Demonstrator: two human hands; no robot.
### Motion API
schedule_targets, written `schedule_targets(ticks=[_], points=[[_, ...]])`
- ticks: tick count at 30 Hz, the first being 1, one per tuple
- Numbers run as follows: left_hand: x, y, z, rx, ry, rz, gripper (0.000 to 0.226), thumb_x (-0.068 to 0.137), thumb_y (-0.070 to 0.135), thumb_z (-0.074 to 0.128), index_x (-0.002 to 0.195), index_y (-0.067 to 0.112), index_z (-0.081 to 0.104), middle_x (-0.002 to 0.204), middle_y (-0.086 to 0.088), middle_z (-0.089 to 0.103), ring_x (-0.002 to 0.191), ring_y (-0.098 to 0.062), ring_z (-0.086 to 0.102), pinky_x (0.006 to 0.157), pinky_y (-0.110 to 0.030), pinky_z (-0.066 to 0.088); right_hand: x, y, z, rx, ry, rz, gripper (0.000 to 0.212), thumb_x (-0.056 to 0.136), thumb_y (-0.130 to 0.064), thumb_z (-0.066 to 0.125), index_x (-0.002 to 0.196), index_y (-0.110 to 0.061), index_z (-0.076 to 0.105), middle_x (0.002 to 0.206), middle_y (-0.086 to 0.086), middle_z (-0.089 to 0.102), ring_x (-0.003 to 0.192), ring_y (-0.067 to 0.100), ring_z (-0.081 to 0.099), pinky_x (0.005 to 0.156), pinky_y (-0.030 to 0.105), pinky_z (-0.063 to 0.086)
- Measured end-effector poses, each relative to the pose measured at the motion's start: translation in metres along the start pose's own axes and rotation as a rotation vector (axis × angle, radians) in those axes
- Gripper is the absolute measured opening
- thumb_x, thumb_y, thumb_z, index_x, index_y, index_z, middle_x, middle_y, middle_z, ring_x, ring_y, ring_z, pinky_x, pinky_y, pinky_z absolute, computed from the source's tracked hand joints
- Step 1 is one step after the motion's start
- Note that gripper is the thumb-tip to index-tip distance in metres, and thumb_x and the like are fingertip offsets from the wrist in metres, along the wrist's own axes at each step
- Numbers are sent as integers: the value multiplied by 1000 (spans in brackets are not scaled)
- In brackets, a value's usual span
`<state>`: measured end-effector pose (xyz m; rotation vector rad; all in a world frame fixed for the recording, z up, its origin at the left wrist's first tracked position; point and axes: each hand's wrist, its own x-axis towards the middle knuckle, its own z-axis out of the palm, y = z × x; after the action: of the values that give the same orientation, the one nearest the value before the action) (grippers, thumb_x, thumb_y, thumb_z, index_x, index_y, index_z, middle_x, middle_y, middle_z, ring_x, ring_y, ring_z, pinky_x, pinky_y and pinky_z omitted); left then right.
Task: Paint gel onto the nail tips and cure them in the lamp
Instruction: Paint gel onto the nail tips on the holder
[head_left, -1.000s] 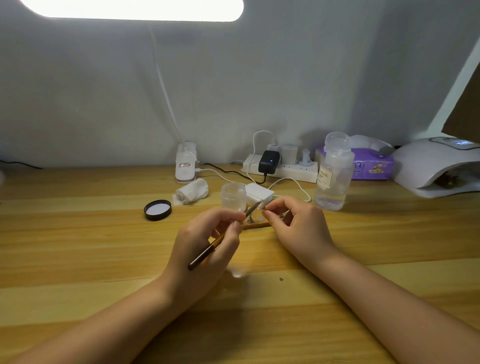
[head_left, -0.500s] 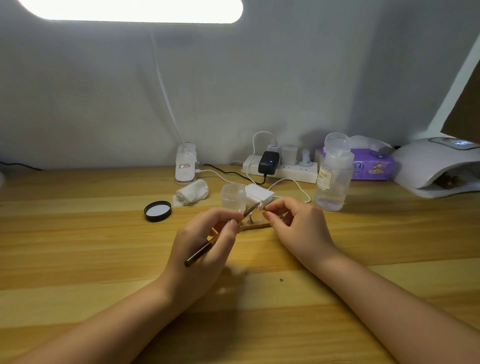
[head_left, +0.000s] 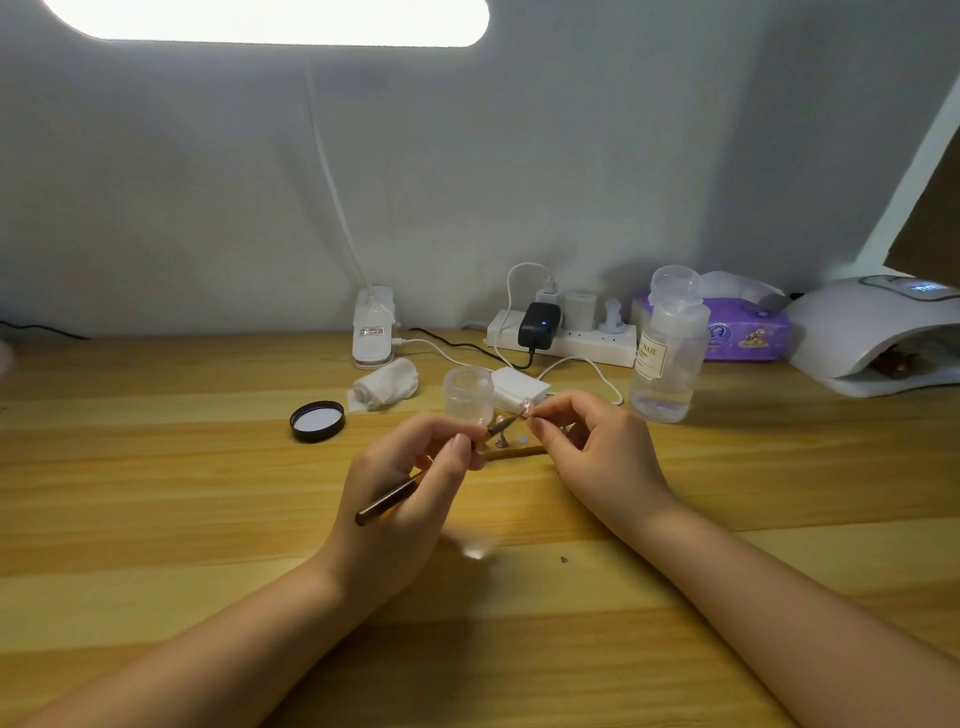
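- Compared with a second earlier, almost nothing had shifted: the left hand (head_left: 400, 499) still pinched the slim dark-handled gel brush (head_left: 415, 486), whose rear end had dipped slightly, and its bristles stayed at the small pale pinkish nail tip (head_left: 527, 407).
- The right hand (head_left: 597, 452) still held that nail tip pinched between thumb and forefinger, just in front of the small clear plastic gel jar (head_left: 469, 395).
- I judged the painting stroke was still in progress, so curing had not begun; the white domed curing lamp (head_left: 872, 338) sat well to the right of the jar, with something small and dark in its mouth that I could not identify.
- Just in front of the jar lay a thin wooden strip (head_left: 514, 453) carrying small metal pegs.
- The jar's round black lid (head_left: 317, 421) lay inside-up to the jar's left, glossy.
- A crumpled white wipe (head_left: 387, 389) sat soft and folded, left of the jar.
- A tall translucent bottle (head_left: 667, 348) stood to the jar's right.
- The wooden table (head_left: 156, 493) showed smooth banded grain.
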<state>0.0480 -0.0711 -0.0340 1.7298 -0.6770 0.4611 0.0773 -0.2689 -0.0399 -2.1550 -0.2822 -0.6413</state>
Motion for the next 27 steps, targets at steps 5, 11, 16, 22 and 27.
schedule_targets(ticks=[5, 11, 16, 22, 27], points=[[1, -3, 1, -65, 21, -28, 31, 91, 33, 53, 108, 11, 67, 94, 6, 73, 90, -9, 69, 74, -16, 51, 0, -1, 1, 31, -28, -13, 10, 88, -15, 67, 92, -24, 68, 79, -14, 65, 60, 6, 55, 52, 13, 40], [1, -7, 1, -105, 5, -92, 20, 93, 23, 56, 106, 14, 69, 94, 0, 74, 90, -12, 70, 74, -17, 51, -1, -2, 1, 27, -44, -21, 8, 88, -15, 66, 94, -20, 69, 76, -10, 66, 58, 5, 52, 51, 13, 38], [1, -4, 0, -156, -36, -69, 26, 91, 28, 55, 102, 11, 71, 91, -5, 74, 89, -18, 70, 75, -17, 50, -1, 0, -1, 39, -32, -6, 10, 88, -10, 65, 93, -17, 69, 63, -7, 61, 49, 4, 48, 48, 12, 33], [1, -5, 1, -174, -14, -55, 27, 92, 28, 54, 103, 9, 70, 92, -7, 74, 89, -18, 70, 76, -19, 51, -1, 0, 0, 47, -42, -5, 6, 89, -13, 65, 92, -16, 69, 61, -13, 57, 48, 3, 48, 47, 12, 33], [2, -8, 1, -124, 18, -64, 25, 93, 29, 53, 104, 13, 70, 90, -2, 75, 89, -15, 70, 74, -18, 51, 0, -1, 0, 103, -57, 1, 13, 86, -10, 68, 86, -22, 67, 64, -15, 59, 51, 2, 49, 50, 10, 34]])
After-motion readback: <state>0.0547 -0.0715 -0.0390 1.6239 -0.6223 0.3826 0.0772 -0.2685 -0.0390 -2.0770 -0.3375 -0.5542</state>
